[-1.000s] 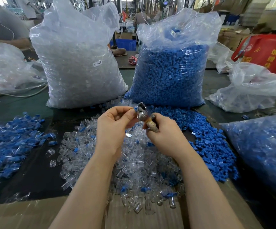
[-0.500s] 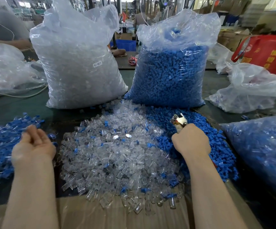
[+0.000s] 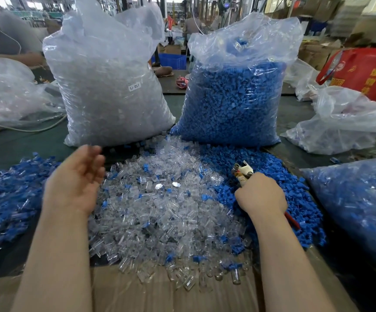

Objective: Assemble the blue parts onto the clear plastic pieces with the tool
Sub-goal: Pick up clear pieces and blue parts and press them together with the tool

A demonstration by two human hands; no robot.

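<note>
My left hand [image 3: 74,183], fingers loose and empty, hovers just left of the clear-piece heap [image 3: 160,210]; my right hand [image 3: 261,194] grips the pliers [image 3: 242,171] over the blue parts [image 3: 284,176].

Left hand [image 3: 74,183] back toward clear pile [image 3: 160,210]

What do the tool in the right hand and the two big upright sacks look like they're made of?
Tool: seemingly metal head, glinting, with a red handle end, likely plastic-coated. Sacks: thin clear plastic film, glossy and wrinkled, contents showing through.
</note>
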